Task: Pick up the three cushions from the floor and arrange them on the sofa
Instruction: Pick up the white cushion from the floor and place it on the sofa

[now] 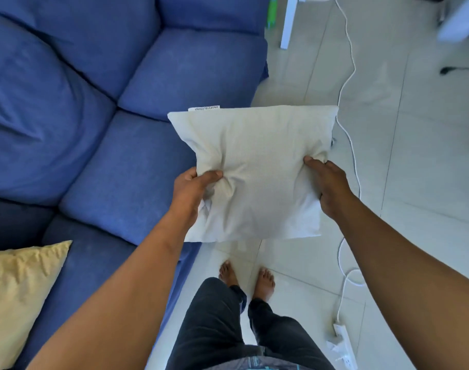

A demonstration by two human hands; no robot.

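A beige cushion [257, 166] with a white label on its far edge is held in the air, over the front edge of the blue sofa [126, 166] and the tiled floor. My left hand [192, 193] grips its left side, bunching the fabric. On the cushion's right side my right hand [328, 186] pinches the cloth. A yellow cushion [19, 295] lies on the sofa seat at the lower left. No other cushion is in view.
A white cable [348, 84] runs along the floor on the right to a power strip [344, 343] near my feet. A white furniture leg [288, 22] stands at the top. The sofa's back cushions [35, 102] fill the left.
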